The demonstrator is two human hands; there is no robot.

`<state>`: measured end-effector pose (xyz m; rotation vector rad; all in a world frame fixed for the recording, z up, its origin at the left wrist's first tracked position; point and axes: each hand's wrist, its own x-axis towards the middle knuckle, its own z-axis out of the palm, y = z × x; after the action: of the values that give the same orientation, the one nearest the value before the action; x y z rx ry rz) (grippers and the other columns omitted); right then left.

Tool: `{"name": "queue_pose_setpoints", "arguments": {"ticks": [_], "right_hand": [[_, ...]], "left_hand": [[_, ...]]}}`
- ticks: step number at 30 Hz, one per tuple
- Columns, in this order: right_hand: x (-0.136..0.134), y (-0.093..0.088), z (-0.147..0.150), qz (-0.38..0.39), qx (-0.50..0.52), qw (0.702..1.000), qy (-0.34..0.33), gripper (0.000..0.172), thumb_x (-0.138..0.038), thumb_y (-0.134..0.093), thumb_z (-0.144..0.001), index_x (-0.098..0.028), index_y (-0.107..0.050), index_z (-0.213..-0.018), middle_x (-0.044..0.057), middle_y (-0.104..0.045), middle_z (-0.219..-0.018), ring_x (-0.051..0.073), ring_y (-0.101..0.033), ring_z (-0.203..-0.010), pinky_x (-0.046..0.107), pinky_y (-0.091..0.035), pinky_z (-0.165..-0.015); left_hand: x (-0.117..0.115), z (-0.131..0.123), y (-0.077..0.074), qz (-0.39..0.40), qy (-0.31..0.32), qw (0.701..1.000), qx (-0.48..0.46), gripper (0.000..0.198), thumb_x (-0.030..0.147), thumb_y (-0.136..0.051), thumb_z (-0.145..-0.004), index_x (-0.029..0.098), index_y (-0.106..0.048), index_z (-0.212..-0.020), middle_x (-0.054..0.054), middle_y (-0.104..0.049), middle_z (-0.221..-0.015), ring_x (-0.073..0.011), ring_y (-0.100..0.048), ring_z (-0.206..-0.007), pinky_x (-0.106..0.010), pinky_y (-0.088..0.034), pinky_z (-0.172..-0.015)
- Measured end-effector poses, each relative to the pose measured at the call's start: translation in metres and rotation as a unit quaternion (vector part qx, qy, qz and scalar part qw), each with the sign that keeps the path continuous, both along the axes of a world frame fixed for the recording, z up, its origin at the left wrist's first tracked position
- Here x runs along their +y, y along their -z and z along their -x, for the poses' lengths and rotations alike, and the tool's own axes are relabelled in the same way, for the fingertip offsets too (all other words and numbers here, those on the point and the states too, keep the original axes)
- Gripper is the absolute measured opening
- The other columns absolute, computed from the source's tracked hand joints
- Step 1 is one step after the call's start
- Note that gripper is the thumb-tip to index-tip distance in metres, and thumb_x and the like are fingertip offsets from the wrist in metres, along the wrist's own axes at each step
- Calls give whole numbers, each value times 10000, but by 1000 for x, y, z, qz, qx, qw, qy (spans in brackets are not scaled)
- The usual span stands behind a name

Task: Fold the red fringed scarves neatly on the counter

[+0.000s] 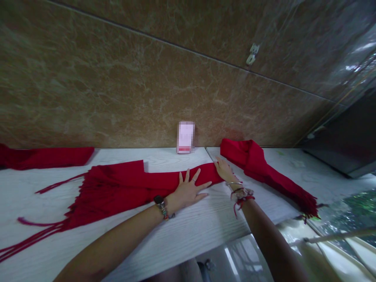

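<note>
A red fringed scarf [114, 188] lies lengthwise on the pale wood-grain table, its wide fringed end to the left and its narrower folded part to the right. My left hand [189, 188] rests on the narrow part, fingers spread and pressed flat. At the scarf's right end my right hand [225, 170] touches the edge; its fingertips lie along the cloth, and the thumb side is partly hidden. Beyond it, a second red scarf [264, 170] is bent in a loose fold, its fringe toward the table's front edge.
Another folded red cloth [58, 157] lies at the far left against the brown marbled wall [132, 86]. A phone-like pink and white box [185, 137] stands against the wall. A dark box-shaped object [343, 137] is at the right, and a seam crosses the table [188, 239].
</note>
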<state>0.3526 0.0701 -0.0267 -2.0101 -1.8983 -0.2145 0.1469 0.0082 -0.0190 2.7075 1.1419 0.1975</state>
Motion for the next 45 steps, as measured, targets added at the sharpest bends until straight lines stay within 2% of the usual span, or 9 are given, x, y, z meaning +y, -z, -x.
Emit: {"name": "queue_pose_setpoints", "arguments": {"ticks": [6, 10, 16, 21, 27, 31, 36, 42, 45], "right_hand": [[-7, -27, 8, -54, -9, 998, -10, 370, -262, -336, -865, -163, -458, -1201, 151, -519, -1191, 283, -431, -1139, 540, -353, -895], [-26, -40, 50, -95, -19, 981, -169, 393, -275, -337, -875, -133, -449, -1225, 161, -470, -1242, 257, -366, -1202, 487, -315, -973], [-50, -28, 145, 33, -59, 912, -404, 438, -347, -371, -885, -143, -424, -1270, 144, -404, -1336, 242, -286, -1273, 445, -267, -1028], [-45, -11, 179, 87, -62, 875, -473, 475, -382, -362, -887, -181, -361, -1317, 104, -347, -1388, 226, -262, -1291, 460, -242, -1038], [-41, 4, 178, 73, -32, 882, -465, 526, -379, -376, -876, -160, -300, -1349, 102, -356, -1381, 202, -297, -1278, 433, -235, -1056], [-39, 8, 176, 61, -27, 890, -451, 511, -318, -397, -865, -150, -317, -1341, 107, -368, -1374, 209, -290, -1281, 430, -256, -1051], [-37, 11, 175, 63, -49, 881, -466, 458, -200, -357, -861, -178, -363, -1319, 82, -365, -1379, 205, -296, -1278, 445, -254, -1049], [-36, 12, 175, 69, -46, 883, -462, 440, -226, -372, -867, -178, -389, -1304, 85, -381, -1370, 201, -312, -1270, 438, -261, -1047], [-36, 11, 175, 67, -37, 884, -461, 422, -238, -381, -869, -169, -417, -1284, 93, -399, -1356, 197, -333, -1258, 433, -268, -1045]], "left_hand": [[-5, 33, -12, -33, 18, 999, 16, 594, 612, -298, -823, 386, -182, -1361, -68, -106, -1468, -383, -95, -1303, -646, -136, -957], [-11, 100, -23, -101, -45, 993, 42, 574, 543, -347, -848, 344, -206, -1367, -76, -110, -1467, -343, -65, -1318, -606, -110, -994], [-18, 223, -12, -100, -267, 958, -17, 574, 431, -209, -888, 135, -211, -1380, -140, -125, -1455, -297, -95, -1323, -520, -186, -1024], [-27, 278, 3, -8, -283, 956, -75, 627, 388, -140, -862, -7, -213, -1344, -187, -272, -1399, -216, -261, -1287, -376, -210, -1057], [-30, 297, 13, 3, -293, 945, -146, 630, 378, -255, -822, -12, -269, -1316, -203, -316, -1373, -240, -310, -1262, -394, -219, -1057], [-27, 302, 13, 50, -298, 919, -255, 615, 274, -417, -721, 92, -326, -1301, -152, -405, -1327, -242, -461, -1145, -395, -379, -959], [-27, 300, 4, 161, -339, 847, -376, 738, 117, -494, -595, 182, -315, -1309, -124, -521, -1206, -172, -623, -819, -290, -515, -670], [-29, 289, -13, 258, -395, 744, -473, 631, 149, -544, -637, 161, -390, -1248, -47, -662, -856, -168, -635, -753, -269, -506, -644], [-28, 283, -22, 246, -433, 707, -502, 576, 181, -574, -667, 146, -421, -1221, -57, -663, -881, -156, -629, -777, -257, -494, -674]]}}
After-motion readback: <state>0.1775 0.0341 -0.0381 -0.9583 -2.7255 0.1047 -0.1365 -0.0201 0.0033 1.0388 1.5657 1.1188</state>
